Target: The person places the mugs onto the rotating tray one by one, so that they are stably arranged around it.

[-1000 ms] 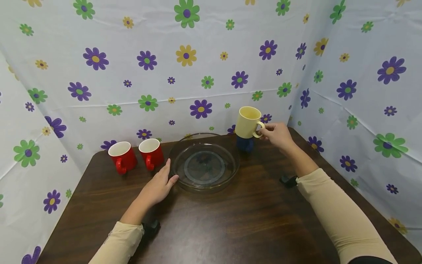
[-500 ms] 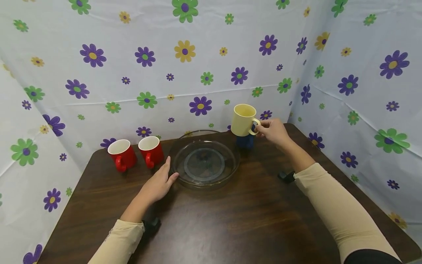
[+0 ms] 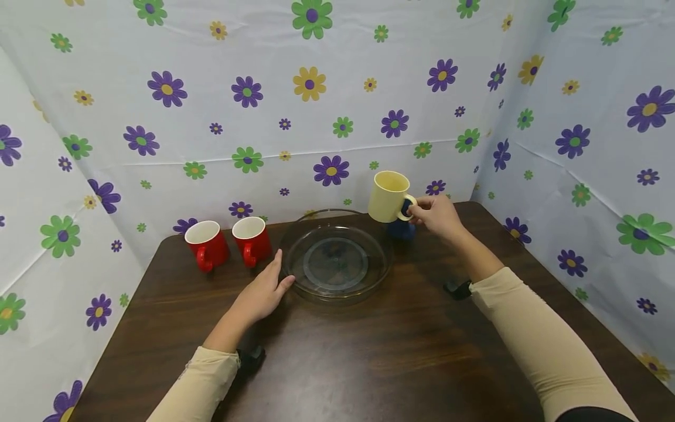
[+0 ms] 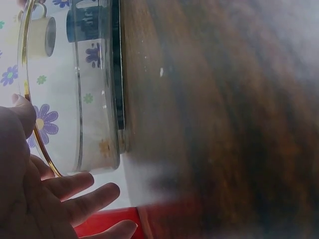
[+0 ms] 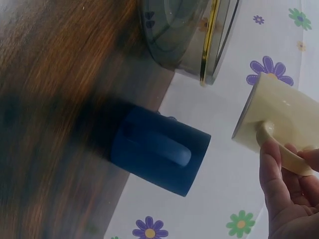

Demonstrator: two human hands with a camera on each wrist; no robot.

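My right hand [image 3: 436, 217] pinches the handle of a pale yellow mug [image 3: 387, 198], held upright in the air near the right rim of a clear glass dish [image 3: 337, 291]. Behind and below it, a dark blue mug [image 3: 402, 230] stands on the table, partly hidden in the head view. From the right wrist, this blue mug [image 5: 159, 149] is plainly seen apart from the yellow mug [image 5: 286, 112]. My left hand [image 3: 262, 291] rests against the dish's left side, fingers extended and thumb by the rim; in the left wrist view its fingers [image 4: 82, 199] spread past the glass.
Two red mugs, one at the far left [image 3: 207, 246] and one nearer the dish [image 3: 252, 241], stand along the table's back edge. The dark wooden table [image 3: 369, 357] is walled by a white flowered cloth [image 3: 295, 135] behind and at both sides.
The yellow mug has shifted left, from straight above the blue mug toward the dish, carried by my right hand. My left hand stays at the dish. The head view has turned slightly.
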